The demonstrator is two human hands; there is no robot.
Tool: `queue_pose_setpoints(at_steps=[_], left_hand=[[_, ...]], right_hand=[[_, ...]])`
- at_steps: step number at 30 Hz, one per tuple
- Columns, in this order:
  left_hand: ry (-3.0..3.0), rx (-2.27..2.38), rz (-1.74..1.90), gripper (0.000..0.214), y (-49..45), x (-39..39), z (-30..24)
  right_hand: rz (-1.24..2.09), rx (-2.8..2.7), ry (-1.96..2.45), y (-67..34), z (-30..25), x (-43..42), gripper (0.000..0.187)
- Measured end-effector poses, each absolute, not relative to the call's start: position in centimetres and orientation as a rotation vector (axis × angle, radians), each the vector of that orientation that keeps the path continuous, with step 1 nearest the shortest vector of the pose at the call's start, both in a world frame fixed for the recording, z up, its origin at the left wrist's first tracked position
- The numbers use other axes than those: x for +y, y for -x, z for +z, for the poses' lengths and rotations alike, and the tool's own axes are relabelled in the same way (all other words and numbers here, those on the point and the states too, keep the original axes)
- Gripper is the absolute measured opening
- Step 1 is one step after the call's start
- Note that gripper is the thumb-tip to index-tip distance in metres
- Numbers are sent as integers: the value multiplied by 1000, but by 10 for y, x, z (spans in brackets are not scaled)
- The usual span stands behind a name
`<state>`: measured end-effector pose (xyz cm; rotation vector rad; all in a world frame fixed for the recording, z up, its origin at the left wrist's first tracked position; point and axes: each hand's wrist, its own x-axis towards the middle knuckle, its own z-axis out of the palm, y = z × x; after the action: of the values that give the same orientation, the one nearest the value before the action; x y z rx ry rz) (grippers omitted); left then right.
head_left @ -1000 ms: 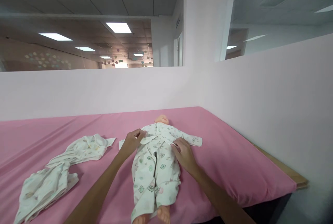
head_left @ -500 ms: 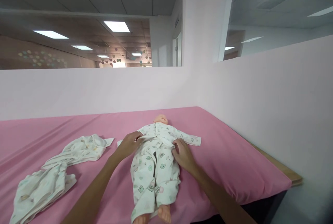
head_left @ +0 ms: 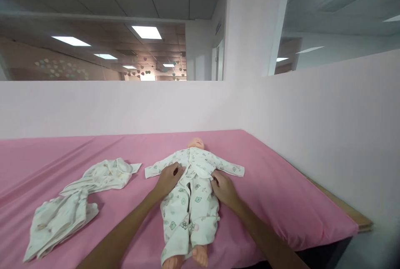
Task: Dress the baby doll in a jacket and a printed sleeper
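Note:
A baby doll (head_left: 196, 143) lies on its back, head toward the wall and bare feet toward me. It wears a white printed baby shirt (head_left: 200, 160) with both sleeves spread outward, and matching baby trousers (head_left: 200, 206) with a dark gap down the middle. My left hand (head_left: 170, 180) is closed at the left lower edge of the shirt, its fingers curled into the cloth. On the opposite side, my right hand (head_left: 223, 188) pinches the shirt's lower right edge near the trousers' waist. The cloth within each grip is partly hidden by my fingers.
More white printed baby clothes (head_left: 65, 215) lie rumpled to the left on the pink sheet (head_left: 281, 202). White partition walls (head_left: 125, 106) with windows above border the back and right. A wooden board edge (head_left: 340, 206) shows along the right side.
My left hand has come down and inward over the shirt's left front, uncovering the left sleeve. The right hand keeps its hold on the hem. The whole view has shifted slightly.

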<state>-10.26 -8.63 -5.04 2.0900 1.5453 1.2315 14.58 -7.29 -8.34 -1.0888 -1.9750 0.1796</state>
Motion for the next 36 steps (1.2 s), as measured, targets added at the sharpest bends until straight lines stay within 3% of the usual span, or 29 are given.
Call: queue_pose_setpoints(at_steps=[11, 20, 36], left_hand=[[-2045, 1567, 1331, 39, 101, -81, -57], [-2024, 1574, 1351, 37, 99, -84, -56], [-2023, 1560, 1345, 36, 100, -84, -55]], right_hand=[[142, -1916, 828, -140, -77, -82, 18], [16, -1771, 1044, -142, -81, -76, 13], [74, -1816, 1081, -140, -85, -72, 10]])
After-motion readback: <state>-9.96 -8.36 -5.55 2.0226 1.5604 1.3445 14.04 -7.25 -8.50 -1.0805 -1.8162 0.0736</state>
